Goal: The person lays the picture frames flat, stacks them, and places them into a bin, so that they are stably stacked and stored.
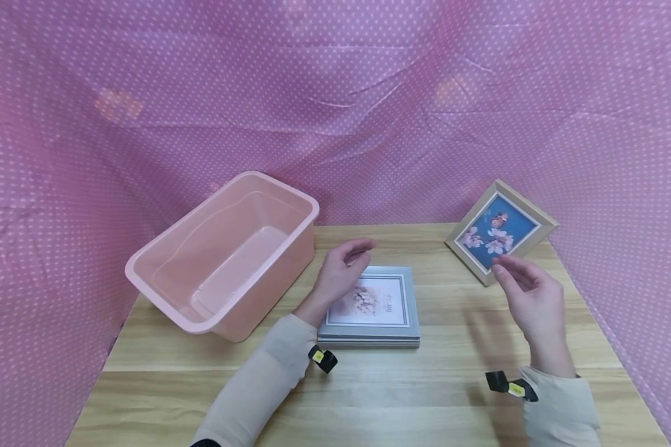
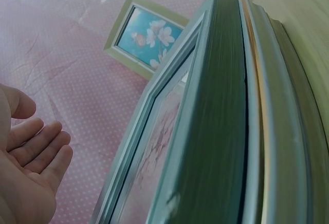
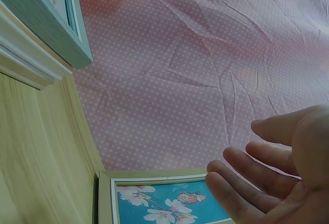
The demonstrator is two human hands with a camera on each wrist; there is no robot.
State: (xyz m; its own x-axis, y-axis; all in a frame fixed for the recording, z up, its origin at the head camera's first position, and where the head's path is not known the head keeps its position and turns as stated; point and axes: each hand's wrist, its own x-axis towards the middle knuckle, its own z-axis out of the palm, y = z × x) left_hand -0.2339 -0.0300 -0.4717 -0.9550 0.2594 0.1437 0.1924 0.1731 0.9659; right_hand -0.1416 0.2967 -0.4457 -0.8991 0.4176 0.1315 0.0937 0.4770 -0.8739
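Above the stacked frames (image 1: 369,307), left hand (image 1: 341,270) open, holding nothing. Right hand (image 1: 528,295) open too, apparently reaching for the leaning blue picture (image 1: 499,233); next, probably a firm pinch on its edge.

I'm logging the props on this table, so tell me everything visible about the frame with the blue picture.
The blue picture frame is square with a pale, wood-looking border and a white inner mat. Its picture shows pale blossoms and an orange butterfly on blue. It stands tilted on one corner at the back right of the wooden table, leaning against the pink dotted cloth. The right hand hovers just in front with relaxed fingers; no contact shows. Its back is hidden.
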